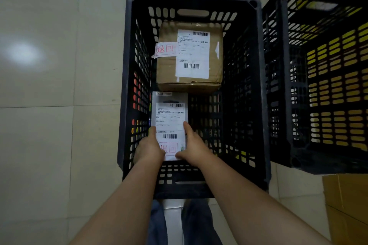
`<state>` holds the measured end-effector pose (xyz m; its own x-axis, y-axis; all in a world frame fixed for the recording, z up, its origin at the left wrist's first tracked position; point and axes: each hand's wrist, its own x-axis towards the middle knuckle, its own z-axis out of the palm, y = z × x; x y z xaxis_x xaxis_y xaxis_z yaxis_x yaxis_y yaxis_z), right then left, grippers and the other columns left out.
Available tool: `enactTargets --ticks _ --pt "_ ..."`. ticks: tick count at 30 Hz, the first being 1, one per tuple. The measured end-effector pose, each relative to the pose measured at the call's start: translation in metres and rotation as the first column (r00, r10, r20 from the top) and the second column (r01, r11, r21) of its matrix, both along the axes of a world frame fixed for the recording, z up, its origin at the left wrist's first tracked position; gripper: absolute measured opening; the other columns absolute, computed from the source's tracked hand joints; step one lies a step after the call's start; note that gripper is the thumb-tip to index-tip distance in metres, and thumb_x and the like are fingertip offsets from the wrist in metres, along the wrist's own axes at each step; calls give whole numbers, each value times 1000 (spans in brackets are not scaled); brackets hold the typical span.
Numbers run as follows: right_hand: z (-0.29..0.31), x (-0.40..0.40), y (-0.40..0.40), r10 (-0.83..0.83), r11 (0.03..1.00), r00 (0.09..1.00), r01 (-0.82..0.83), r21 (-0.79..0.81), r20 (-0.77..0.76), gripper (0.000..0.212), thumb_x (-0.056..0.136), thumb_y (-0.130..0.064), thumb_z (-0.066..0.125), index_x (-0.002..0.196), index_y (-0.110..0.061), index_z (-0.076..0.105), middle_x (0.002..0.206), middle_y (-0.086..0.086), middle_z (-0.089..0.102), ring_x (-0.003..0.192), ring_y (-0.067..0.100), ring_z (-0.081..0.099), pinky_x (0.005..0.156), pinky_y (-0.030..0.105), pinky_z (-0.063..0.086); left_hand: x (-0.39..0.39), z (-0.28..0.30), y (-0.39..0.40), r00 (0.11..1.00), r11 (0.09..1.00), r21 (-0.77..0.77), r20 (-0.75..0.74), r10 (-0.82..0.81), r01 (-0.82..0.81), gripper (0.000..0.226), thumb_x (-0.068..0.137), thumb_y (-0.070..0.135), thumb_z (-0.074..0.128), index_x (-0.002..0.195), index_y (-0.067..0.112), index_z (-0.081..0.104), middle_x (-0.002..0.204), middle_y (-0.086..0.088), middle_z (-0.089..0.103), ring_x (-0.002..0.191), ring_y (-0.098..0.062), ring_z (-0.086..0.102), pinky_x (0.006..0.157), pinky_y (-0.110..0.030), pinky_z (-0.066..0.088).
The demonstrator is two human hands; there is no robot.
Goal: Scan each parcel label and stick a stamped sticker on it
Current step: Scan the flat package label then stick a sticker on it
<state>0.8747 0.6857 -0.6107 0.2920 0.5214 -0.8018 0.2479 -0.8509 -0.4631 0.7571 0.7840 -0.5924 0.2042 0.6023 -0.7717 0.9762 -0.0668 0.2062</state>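
Black slotted plastic forms the crate (127, 77) that fills the centre of the frame, standing on a pale tiled floor (49, 105). Inside it, toward the lower left of its bottom, lies a flat white parcel (170, 97) with a printed shipping label (170, 119) facing up and a red stamped sticker (169, 148) on its near end. The left hand (149, 148) grips the parcel's left edge, fingers curled under and thumb lying along the side. The right hand (194, 148) holds the right edge, its thumb pointing up along the label's margin and its fingers wrapped at the near corner. The sticker sits directly between the two hands. Just beyond the white parcel, toward the top of the crate, rests a brown cardboard box (167, 69) with its own white label (193, 53) and a second red stamped sticker (165, 49) at its left edge. A second black crate (286, 85) stands at the right of the frame, touching the first, with yellow showing through its slots.
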Motion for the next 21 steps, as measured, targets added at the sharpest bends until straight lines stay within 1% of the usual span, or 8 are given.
enactTargets --ticks 4,7,9,13,15,16,18,21 --pt "-15 -1 6 36 999 999 -36 -6 41 115 78 -15 77 153 -43 -6 146 7 36 124 24 49 99 40 49 3 -14 3 996 998 13 -65 -60 61 68 86 13 67 139 31 27 110 -7 57 91 -24 54 70 -36 45" --pt "-22 0 7 89 996 993 -87 -20 82 110 82 -16 73 151 -47 -6 140 6 40 114 23 54 93 39 51 6 -21 4 989 995 19 -108 -98 101 70 86 15 68 139 31 25 107 -7 55 91 -24 54 69 -37 48" --pt "-25 3 7 123 992 986 -120 -27 110 111 80 -18 75 150 -49 -6 137 6 43 111 23 55 92 41 52 8 -26 5 988 994 28 -117 -105 109 70 87 14 66 140 32 24 103 -6 53 88 -23 51 68 -36 48" --pt "-27 8 5 144 990 982 -141 -29 126 111 77 -24 78 147 -51 -4 135 5 45 111 25 55 93 46 52 10 -30 5 984 991 43 -125 -124 130 70 87 17 66 140 31 23 96 -4 47 91 -25 55 68 -36 49" --pt "-24 9 6 160 987 979 -157 -33 125 112 76 -26 79 148 -50 -4 134 6 45 111 26 55 93 46 53 12 -27 5 986 992 34 -122 -114 119 69 85 20 69 138 30 25 101 -6 50 91 -25 55 66 -36 47" --pt "-21 9 6 174 985 977 -171 -38 127 113 76 -28 79 149 -49 -4 135 6 44 113 26 54 93 46 52 13 -24 5 988 993 25 -113 -108 112 69 85 22 70 138 29 25 106 -8 52 95 -26 57 66 -37 47" --pt "-11 10 6 186 982 973 -184 -30 133 114 75 -32 81 152 -44 -2 136 6 42 117 26 52 96 45 51 13 -13 5 993 995 1 -67 -95 95 73 85 25 71 141 28 26 120 -10 51 108 -28 56 74 -38 48" --pt "25 11 0 152 988 978 -154 2 145 104 75 -41 79 154 -37 11 140 6 41 123 26 49 102 44 47 5 24 5 996 999 6 77 -54 54 72 87 26 69 148 22 31 133 -10 51 118 -28 53 93 -39 49"
